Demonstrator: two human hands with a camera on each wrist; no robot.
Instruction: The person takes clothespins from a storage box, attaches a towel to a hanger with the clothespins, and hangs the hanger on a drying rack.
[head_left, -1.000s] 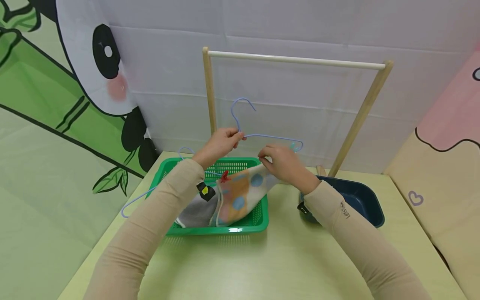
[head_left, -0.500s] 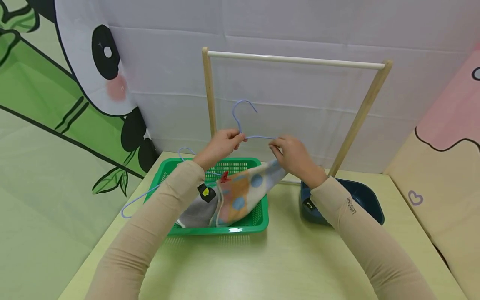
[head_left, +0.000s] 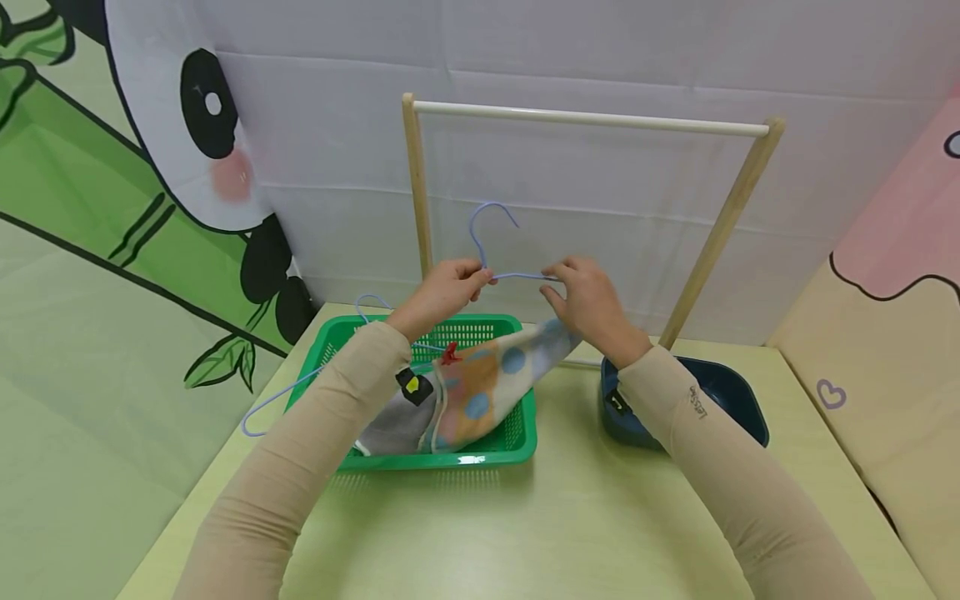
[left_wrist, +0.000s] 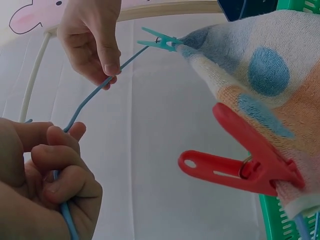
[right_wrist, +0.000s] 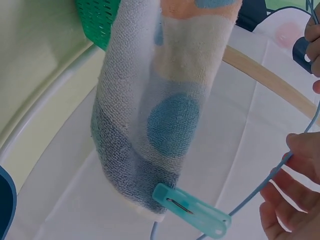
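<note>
My left hand (head_left: 447, 292) grips a blue wire clothes hanger (head_left: 517, 276) just below its hook. On the hanger's right arm, the thumb and fingers of my right hand (head_left: 588, 304) pinch the wire lightly, as both wrist views show. A patterned towel (head_left: 483, 383) with blue spots hangs from the hanger, its lower part in the green basket (head_left: 480, 458). One towel corner is held by a teal clothespin (left_wrist: 161, 42), hidden behind my right hand in the head view. Another edge is held by a red clothespin (left_wrist: 245, 162).
Behind the basket stands a wooden rack with a white rail (head_left: 592, 119). A dark blue basin (head_left: 720, 392) sits at the right. A second blue hanger (head_left: 281, 404) sticks out of the basket's left side, near a grey cloth (head_left: 401, 421).
My right hand has shifted rightward and slightly up onto the hanger's arm, and its fingers have spread a little. The left hand and hanger have drifted slightly right.
</note>
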